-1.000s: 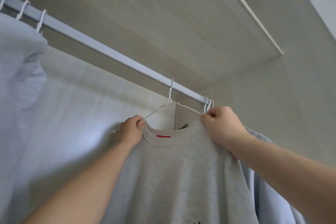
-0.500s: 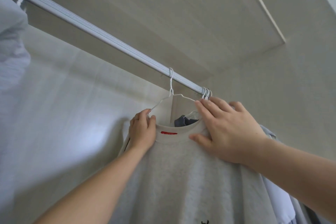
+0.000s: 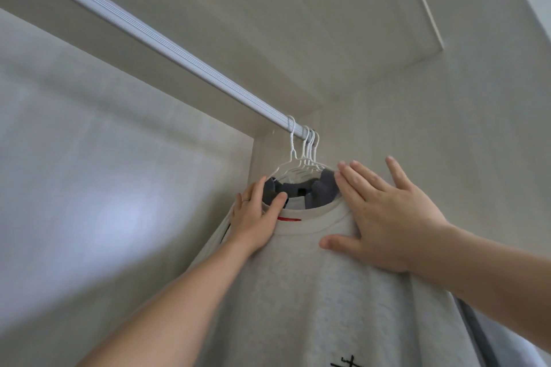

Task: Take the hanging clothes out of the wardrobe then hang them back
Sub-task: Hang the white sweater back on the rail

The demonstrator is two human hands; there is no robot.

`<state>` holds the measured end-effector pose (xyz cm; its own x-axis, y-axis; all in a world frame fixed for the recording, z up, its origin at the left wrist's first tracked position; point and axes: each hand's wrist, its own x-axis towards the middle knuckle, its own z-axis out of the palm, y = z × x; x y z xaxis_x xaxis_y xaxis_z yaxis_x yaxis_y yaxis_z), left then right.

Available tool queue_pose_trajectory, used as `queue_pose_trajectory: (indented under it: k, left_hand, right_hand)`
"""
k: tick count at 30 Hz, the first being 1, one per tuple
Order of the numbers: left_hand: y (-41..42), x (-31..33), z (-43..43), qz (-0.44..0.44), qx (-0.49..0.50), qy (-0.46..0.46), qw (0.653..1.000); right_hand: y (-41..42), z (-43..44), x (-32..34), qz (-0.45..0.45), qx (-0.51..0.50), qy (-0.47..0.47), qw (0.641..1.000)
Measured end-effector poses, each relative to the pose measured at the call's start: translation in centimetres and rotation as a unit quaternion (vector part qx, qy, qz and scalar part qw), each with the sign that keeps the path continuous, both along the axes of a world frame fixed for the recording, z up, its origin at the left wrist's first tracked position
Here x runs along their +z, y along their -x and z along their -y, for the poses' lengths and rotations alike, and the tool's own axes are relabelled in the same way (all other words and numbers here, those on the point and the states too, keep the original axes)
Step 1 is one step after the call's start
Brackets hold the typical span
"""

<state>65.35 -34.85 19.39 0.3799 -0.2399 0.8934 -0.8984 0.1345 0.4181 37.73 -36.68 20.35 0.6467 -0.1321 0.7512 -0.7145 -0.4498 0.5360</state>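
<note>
Along the wardrobe rail your grey shirt has slid toward four o'clock against other hangers; left hand, right hand now flat, gripping nothing: rehung.

The red tag on the sweatshirt shows nothing legible.

Light grey sweatshirt (red neck tag) hangs from white hanger.

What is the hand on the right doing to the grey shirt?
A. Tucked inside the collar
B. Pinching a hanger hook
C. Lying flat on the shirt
C: the right hand lies flat on the grey shirt beside the collar, fingers straight and spread, below the hanger hooks on the rail.
</note>
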Motion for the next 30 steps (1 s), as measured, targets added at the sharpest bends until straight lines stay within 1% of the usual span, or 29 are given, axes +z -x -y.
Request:
queue_pose_trajectory:
  k: [4,10,13,16,20,22,26,30]
  left_hand:
    - [0.3,0.0,2.2,-0.004,0.013,-0.022,1.0]
    - [1.0,-0.3,4.0,0.001,0.038,0.006,0.999]
    - [1.0,-0.4,3.6,0.0,0.048,-0.009,0.999]
    - [1.9,-0.4,2.3,-0.021,0.068,-0.052,0.996]
    - [4.3,-1.0,0.3,-0.04,0.081,-0.06,0.994]
    - [6.2,-2.0,-0.5,-0.025,0.073,-0.057,0.995]
    - [11.6,-4.5,-1.8,0.051,0.066,-0.041,0.996]
    - [18.4,-7.2,-2.8,0.113,0.037,-0.009,0.993]
  right_hand:
    - [-0.4,2.2,-0.3,0.015,-0.008,0.001,1.0]
    - [-0.9,3.9,-0.3,0.038,0.021,-0.002,0.999]
    - [-1.1,3.8,-0.3,0.042,0.024,-0.002,0.999]
    - [-0.8,3.4,-0.5,0.041,0.024,-0.009,0.999]
    - [0.7,2.5,-2.0,0.053,0.048,-0.049,0.996]
    - [2.2,1.9,-3.0,0.061,0.059,-0.065,0.994]
    - [6.5,0.8,-5.5,0.078,0.065,-0.076,0.992]
    - [12.0,-0.1,-8.9,0.092,0.063,-0.09,0.99]
